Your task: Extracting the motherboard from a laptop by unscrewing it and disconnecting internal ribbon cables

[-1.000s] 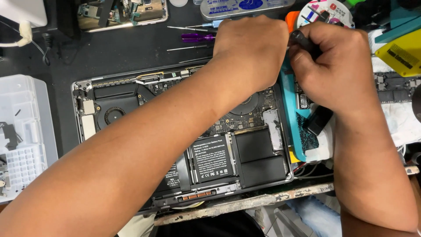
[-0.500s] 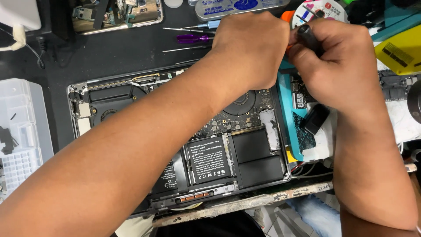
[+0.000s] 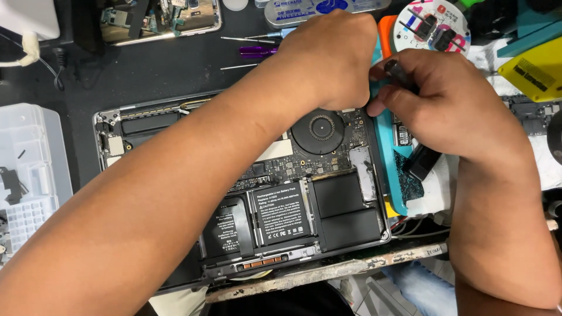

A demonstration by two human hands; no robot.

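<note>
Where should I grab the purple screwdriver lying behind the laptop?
Take the purple screwdriver by its purple handle, coming from above. It lies flat on the dark mat, the thin shaft points left, and the left hand covers the handle's right end.

Clear plastic compartment organiser (image 3: pixel 32 169), far left edge of the dark bench mat (image 3: pixel 152 76). Opened phone chassis with exposed boards (image 3: pixel 161 17), top left. Purple-handled precision screwdriver (image 3: pixel 257 51) among thin metal tools, top centre. Silver oblong tin (image 3: pixel 322 10) above it. Round white disc holding small parts (image 3: pixel 432 24), top right. Yellow wedge-shaped piece (image 3: pixel 535 73), right edge.
</note>
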